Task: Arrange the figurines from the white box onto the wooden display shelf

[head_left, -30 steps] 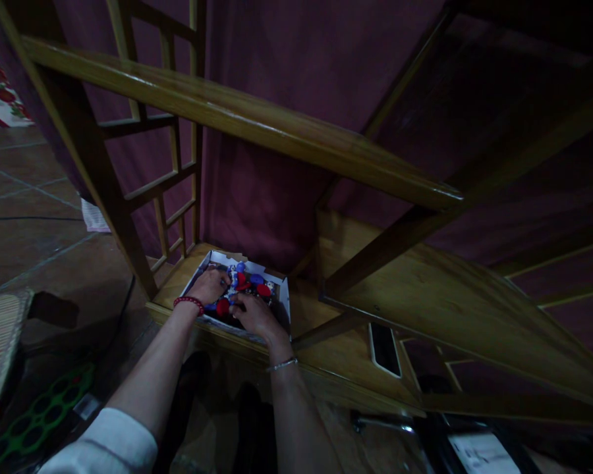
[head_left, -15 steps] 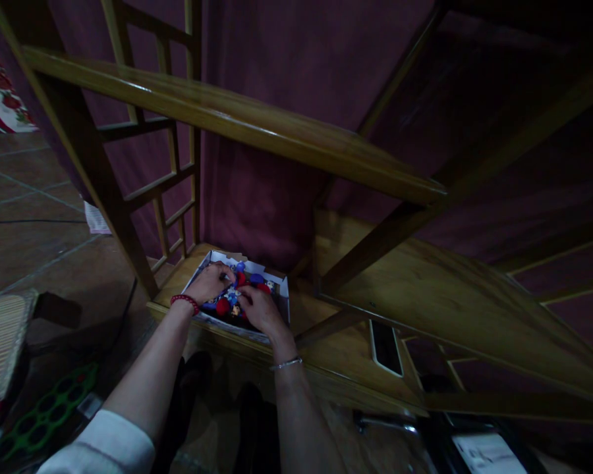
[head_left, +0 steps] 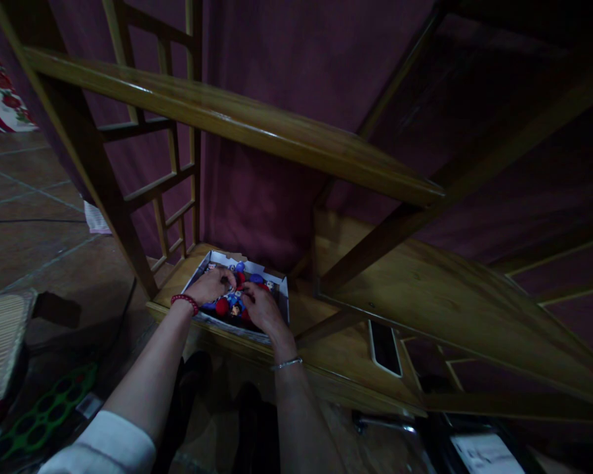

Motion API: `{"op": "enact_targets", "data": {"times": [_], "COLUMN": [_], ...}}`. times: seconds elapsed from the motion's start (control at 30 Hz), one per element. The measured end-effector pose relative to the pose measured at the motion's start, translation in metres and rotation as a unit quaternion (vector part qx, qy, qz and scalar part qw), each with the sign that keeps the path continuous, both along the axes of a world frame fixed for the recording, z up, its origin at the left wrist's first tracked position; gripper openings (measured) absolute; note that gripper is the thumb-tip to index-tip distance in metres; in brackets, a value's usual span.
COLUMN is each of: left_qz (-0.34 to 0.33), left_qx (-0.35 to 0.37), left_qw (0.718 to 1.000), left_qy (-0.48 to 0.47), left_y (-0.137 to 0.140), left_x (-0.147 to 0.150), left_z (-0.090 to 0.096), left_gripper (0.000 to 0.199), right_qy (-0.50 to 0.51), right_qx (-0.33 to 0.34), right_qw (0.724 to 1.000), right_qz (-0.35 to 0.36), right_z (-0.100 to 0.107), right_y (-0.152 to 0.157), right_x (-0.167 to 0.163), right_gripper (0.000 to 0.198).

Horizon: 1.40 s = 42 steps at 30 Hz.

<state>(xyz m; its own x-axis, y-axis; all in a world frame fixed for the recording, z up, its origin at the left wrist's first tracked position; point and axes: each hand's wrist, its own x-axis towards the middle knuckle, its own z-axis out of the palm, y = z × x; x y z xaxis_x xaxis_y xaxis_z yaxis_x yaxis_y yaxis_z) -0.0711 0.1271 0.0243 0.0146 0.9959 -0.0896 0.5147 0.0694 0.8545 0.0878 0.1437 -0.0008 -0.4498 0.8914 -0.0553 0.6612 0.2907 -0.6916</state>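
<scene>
A shallow white cardboard box stands on the low wooden shelf, filled with small toy figures in blue, red and purple. Both hands are inside it, close together over the toys. My left hand, with a red bead bracelet at the wrist, has its fingers curled in at the left side of the box. My right hand, with a silver bangle, comes from the right with thumb and fingers pinched. Whatever lies between the fingertips is too small and dark to name. A round red piece lies below them.
A wooden rail crosses above the hands, and a lattice side rises at the left. A phone lies on the shelf at right. On the floor are a green tray with round holes and a woven-topped seat.
My right hand has shifted slightly right, its fingertips a little farther from the left hand's. My left hand stays almost in place, and the box has not moved.
</scene>
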Motion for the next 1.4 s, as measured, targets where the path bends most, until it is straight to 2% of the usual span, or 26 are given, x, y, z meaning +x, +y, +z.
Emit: {"op": "enact_targets", "data": {"times": [0.1,0.3,0.47,0.63,0.87,1.07,1.23,1.4], "left_qz": [-0.036,-0.031,-0.018,-0.002,-0.031,-0.024,-0.013,-0.022], "left_qx": [-0.026,-0.055,-0.066,-0.047,-0.022,-0.019,-0.031,-0.037], "left_qw": [0.999,0.993,0.988,0.974,0.962,0.949,0.940,0.950], "left_qy": [-0.021,-0.100,-0.136,-0.222,-0.269,-0.313,-0.339,-0.310], "left_y": [0.002,0.004,-0.001,-0.007,-0.033,-0.048,-0.046,-0.041], "left_x": [0.000,0.003,0.010,0.019,0.033,0.041,0.042,0.039], "left_z": [0.001,-0.001,0.008,0.011,0.012,0.008,0.008,0.012], "left_gripper": [0.022,0.036,0.030,0.028,0.020,0.017,0.019,0.024], "right_qy": [0.012,0.026,0.038,0.086,0.166,0.270,0.245,0.223], "right_qx": [-0.003,0.005,0.003,-0.015,0.001,-0.014,-0.010,0.022], "right_qw": [1.000,1.000,0.999,0.994,0.979,0.951,0.954,0.962], "right_qz": [0.003,0.007,-0.033,-0.067,-0.117,-0.153,-0.172,-0.158], "right_z": [-0.002,0.000,0.001,-0.007,-0.007,-0.002,-0.003,-0.007], "right_y": [0.000,-0.001,-0.003,-0.008,-0.028,-0.050,-0.051,-0.041], "right_x": [0.001,0.003,0.006,0.012,0.016,0.019,0.022,0.022], "right_gripper": [0.028,0.030,0.033,0.035,0.036,0.037,0.035,0.035]}}
